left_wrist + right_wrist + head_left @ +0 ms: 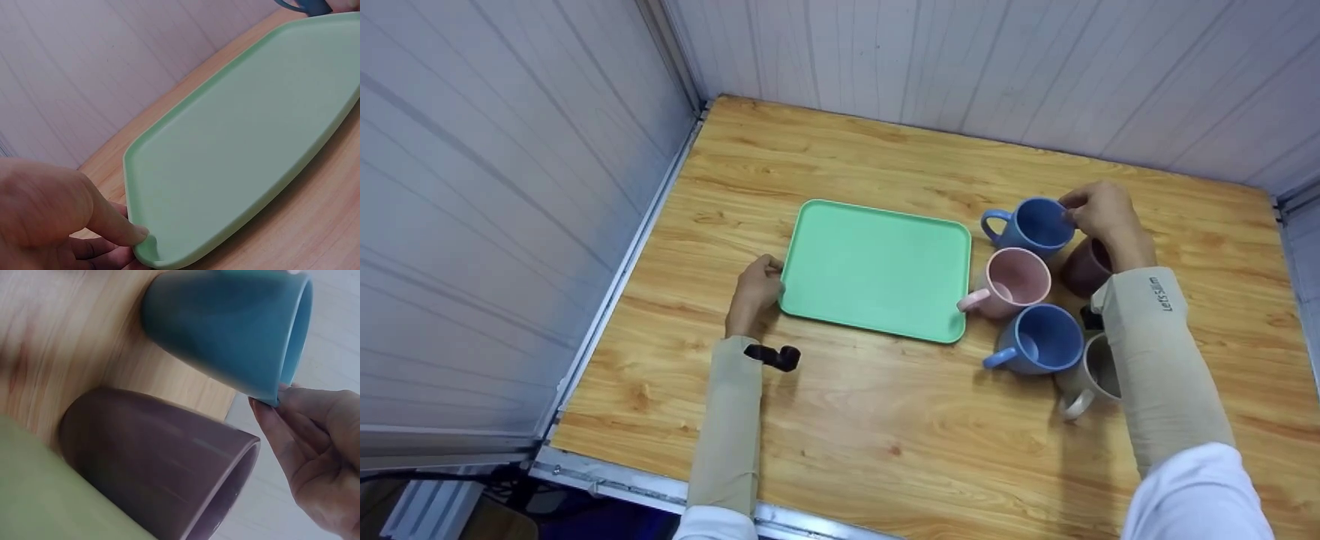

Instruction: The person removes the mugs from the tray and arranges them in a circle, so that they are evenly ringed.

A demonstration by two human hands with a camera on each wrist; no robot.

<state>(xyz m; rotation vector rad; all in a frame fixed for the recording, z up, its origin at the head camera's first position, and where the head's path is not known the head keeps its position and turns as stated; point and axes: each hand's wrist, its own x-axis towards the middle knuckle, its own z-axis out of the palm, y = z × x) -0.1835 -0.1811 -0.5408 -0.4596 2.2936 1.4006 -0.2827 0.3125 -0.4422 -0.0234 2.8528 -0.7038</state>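
A green tray (pixel 877 270) lies flat on the wooden table. My left hand (pixel 755 291) pinches its left edge near the front corner, thumb over the rim and fingers at the outer side, as the left wrist view shows. At the tray's back right stands a blue mug (pixel 1039 225), its handle pointing left. The right hand (pixel 1106 217) pinches that mug's rim on the right side between thumb and fingers (pixel 275 433). Just beneath the right wrist is a dark maroon mug (pixel 146 455), partly hidden in the head view. A pink mug (pixel 1011 285) stands in front of the held one, its handle over the tray's right edge.
A second blue mug (pixel 1042 341) stands in front of the pink one. Beside it, a pale grey-beige mug (pixel 1091 375) is partly covered by the right forearm. Panelled walls (pixel 885 60) border the table (pixel 840 420) at the back and sides.
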